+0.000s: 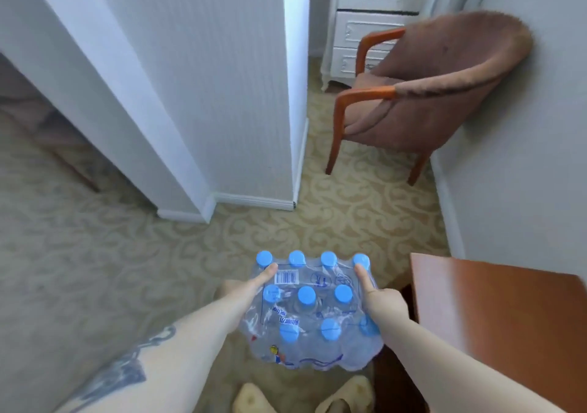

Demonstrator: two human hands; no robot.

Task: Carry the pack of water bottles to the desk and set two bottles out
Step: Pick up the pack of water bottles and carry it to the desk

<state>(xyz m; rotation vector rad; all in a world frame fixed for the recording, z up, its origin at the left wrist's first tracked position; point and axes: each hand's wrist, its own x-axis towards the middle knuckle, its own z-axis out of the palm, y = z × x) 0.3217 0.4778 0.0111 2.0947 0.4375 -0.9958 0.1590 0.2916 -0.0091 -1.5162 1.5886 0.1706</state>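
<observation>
A shrink-wrapped pack of water bottles (313,314) with several blue caps hangs in front of me, above the carpet. My left hand (246,287) grips its left side, thumb lying on top of the wrap. On the right side my right hand (382,296) holds it the same way, its thumb pointing at the far corner cap. The fingers of both hands are hidden under the pack. The corner of a reddish-brown wooden desk (495,323) is just to the right of the pack.
A brown armchair (422,95) with wooden arms stands against the right wall ahead. A white wall corner (254,95) juts out ahead on the left. White drawers (359,37) stand at the back. Patterned carpet (111,269) covers the floor. My slippers (344,393) show below.
</observation>
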